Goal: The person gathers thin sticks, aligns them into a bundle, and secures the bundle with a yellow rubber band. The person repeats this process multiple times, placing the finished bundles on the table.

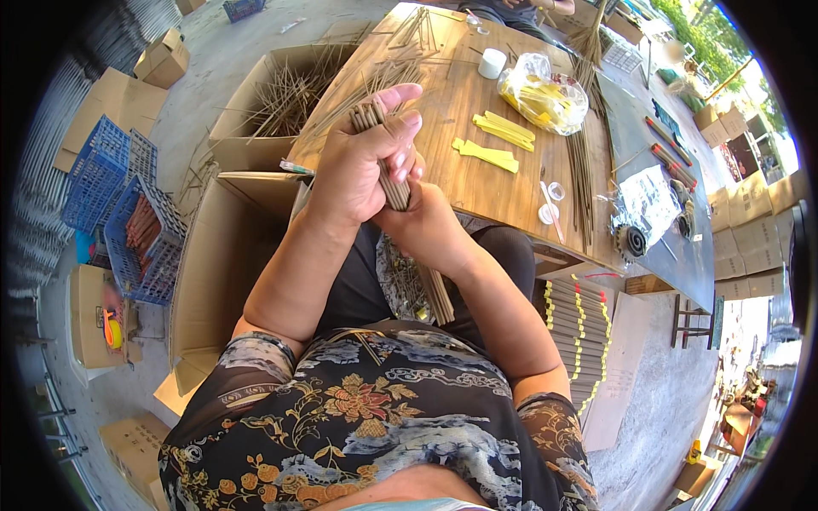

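Above my lap, both hands are closed round one bundle of thin brown sticks (395,192). My left hand (351,170) wraps its upper part, and the stick ends poke out past the thumb. Lower down, my right hand (430,223) grips the same bundle, its fingers partly hidden behind the left hand. The sticks slant, and their lower ends (437,300) come out below my right wrist. To the right of my hands, two small piles of flat yellow strips (504,131) lie on the wooden table (452,94).
A clear bag of yellow strips (545,95), a white jar (492,64) and loose long sticks (581,187) are on the table. Cardboard boxes (230,230) and blue crates (141,247) stand left. Banded stick bundles (576,332) lie right. Another person (520,12) sits across the table.
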Demonstrator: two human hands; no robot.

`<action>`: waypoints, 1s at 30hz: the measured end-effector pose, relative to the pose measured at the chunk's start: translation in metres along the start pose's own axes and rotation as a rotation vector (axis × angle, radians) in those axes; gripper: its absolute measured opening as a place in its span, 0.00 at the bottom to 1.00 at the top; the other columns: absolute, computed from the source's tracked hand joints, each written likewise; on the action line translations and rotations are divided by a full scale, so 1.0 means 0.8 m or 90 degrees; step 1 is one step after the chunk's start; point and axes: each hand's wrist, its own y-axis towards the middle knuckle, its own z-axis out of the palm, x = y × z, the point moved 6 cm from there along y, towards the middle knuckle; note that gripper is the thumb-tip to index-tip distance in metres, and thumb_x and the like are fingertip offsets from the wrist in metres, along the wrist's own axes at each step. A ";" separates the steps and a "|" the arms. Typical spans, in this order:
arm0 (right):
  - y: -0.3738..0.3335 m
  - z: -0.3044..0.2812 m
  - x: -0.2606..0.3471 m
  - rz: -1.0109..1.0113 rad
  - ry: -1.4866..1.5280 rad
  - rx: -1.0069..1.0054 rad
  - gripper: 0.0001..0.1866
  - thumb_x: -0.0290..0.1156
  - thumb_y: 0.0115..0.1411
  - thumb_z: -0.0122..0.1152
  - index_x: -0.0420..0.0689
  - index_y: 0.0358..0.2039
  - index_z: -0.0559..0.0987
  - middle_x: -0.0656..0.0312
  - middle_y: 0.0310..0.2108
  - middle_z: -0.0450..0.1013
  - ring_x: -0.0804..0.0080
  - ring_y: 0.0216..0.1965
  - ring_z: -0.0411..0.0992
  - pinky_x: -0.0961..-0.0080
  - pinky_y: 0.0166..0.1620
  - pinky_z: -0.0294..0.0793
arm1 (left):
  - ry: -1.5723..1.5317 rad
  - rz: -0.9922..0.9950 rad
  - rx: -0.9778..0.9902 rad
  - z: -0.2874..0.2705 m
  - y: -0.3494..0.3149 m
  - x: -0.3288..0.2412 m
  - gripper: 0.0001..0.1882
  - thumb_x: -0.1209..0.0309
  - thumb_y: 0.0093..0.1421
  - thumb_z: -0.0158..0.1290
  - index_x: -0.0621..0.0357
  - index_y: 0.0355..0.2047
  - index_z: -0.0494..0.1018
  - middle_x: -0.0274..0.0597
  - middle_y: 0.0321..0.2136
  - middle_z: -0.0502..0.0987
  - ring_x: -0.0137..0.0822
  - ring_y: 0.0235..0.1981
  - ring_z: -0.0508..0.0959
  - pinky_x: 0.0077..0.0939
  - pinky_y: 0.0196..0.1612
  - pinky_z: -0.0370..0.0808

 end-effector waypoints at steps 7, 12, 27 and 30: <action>0.007 -0.014 -0.019 -0.081 -0.177 -0.194 0.09 0.26 0.50 0.55 0.35 0.31 0.71 0.51 0.22 0.71 0.68 0.28 0.69 0.73 0.31 0.69 | 0.171 0.155 -0.086 0.007 -0.003 -0.009 0.40 0.69 0.54 0.54 0.76 0.56 0.42 0.45 0.28 0.75 0.33 0.32 0.75 0.32 0.42 0.71; 0.000 -0.015 0.002 -0.080 -0.146 -0.183 0.12 0.27 0.50 0.56 0.35 0.34 0.72 0.57 0.24 0.73 0.75 0.28 0.71 0.76 0.33 0.70 | 0.143 0.072 -0.113 -0.004 -0.009 0.018 0.39 0.73 0.51 0.57 0.76 0.55 0.46 0.40 0.24 0.74 0.28 0.26 0.75 0.20 0.35 0.72; -0.003 -0.003 -0.009 -0.006 -0.053 -0.077 0.14 0.22 0.48 0.54 0.38 0.37 0.70 0.53 0.28 0.73 0.63 0.31 0.72 0.73 0.36 0.70 | 0.068 -0.024 -0.032 0.001 -0.009 0.013 0.19 0.71 0.54 0.54 0.67 0.45 0.64 0.31 0.14 0.65 0.25 0.15 0.68 0.21 0.19 0.68; 0.000 -0.006 -0.010 -0.124 -0.139 -0.171 0.14 0.23 0.48 0.54 0.38 0.38 0.70 0.48 0.29 0.72 0.52 0.34 0.72 0.69 0.37 0.70 | 0.087 0.023 -0.104 0.000 -0.009 0.013 0.19 0.72 0.53 0.55 0.71 0.42 0.65 0.33 0.13 0.66 0.24 0.13 0.68 0.17 0.17 0.67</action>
